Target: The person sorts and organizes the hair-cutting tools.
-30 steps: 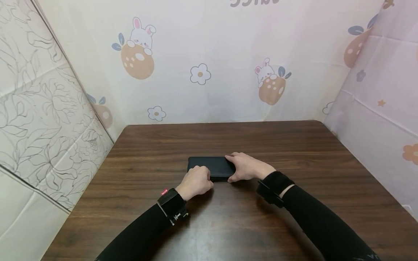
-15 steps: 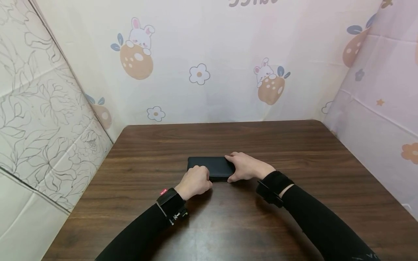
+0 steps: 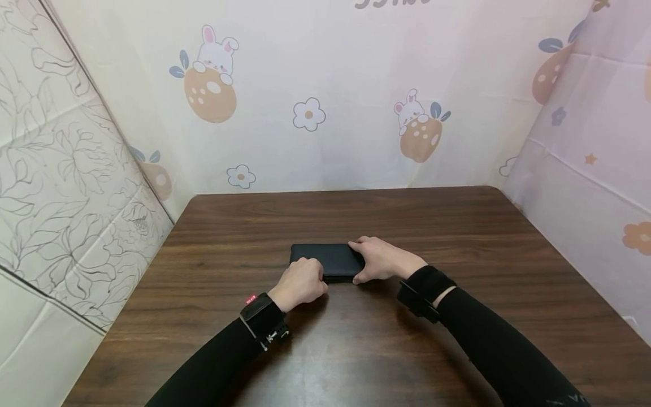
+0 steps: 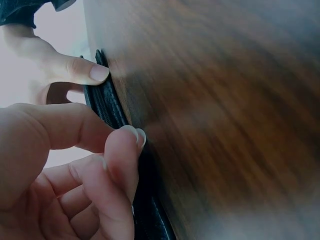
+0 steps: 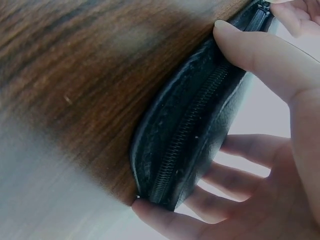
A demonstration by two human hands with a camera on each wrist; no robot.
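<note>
A black zip wallet lies flat on the brown wooden table, its zipper running along the side that faces me. My left hand is at the front edge, left of the wallet's middle. Thumb and finger pinch together at the zipper pull, which the fingertips mostly hide in the left wrist view. Near them, the zipper slider shows in the right wrist view. With my right hand I grip the wallet's right end, thumb on the near edge and fingers around the far side and corner.
The wooden table extends around the wallet on all sides. Behind it hangs a pale curtain printed with rabbits and fruit. Another patterned cloth stands at the left, and a pinkish one at the right.
The head view has shifted very slightly. Both hands and the wallet keep nearly the same positions relative to one another.
</note>
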